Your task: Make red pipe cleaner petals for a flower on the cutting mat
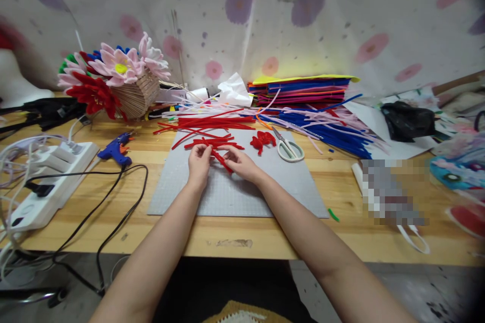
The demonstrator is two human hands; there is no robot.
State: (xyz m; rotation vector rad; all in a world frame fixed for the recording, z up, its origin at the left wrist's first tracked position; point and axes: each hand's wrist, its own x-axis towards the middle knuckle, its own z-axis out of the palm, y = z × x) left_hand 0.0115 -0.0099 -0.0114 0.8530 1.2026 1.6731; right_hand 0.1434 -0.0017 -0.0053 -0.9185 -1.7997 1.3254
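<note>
Between my two hands, above the grey cutting mat [235,199], is a short red pipe cleaner [220,158]. My left hand [199,161] pinches its upper left end. The fingers of my right hand [241,162] close on its lower right part. Just behind my hands lie several cut red pipe cleaners [215,140]. A bunched red pipe-cleaner piece [264,140] rests on the mat to the right, beside scissors [288,147] with pale handles. Longer red pipe cleaners [215,122] lie along the mat's far edge.
At the left stand a blue glue gun [115,149], a white power strip [56,186] with cables, and a basket [138,93] of pipe-cleaner flowers. Blue pipe cleaners [333,133] and a stacked multicoloured bundle [299,92] lie at the back right. A black plastic bag [408,120] sits farther right.
</note>
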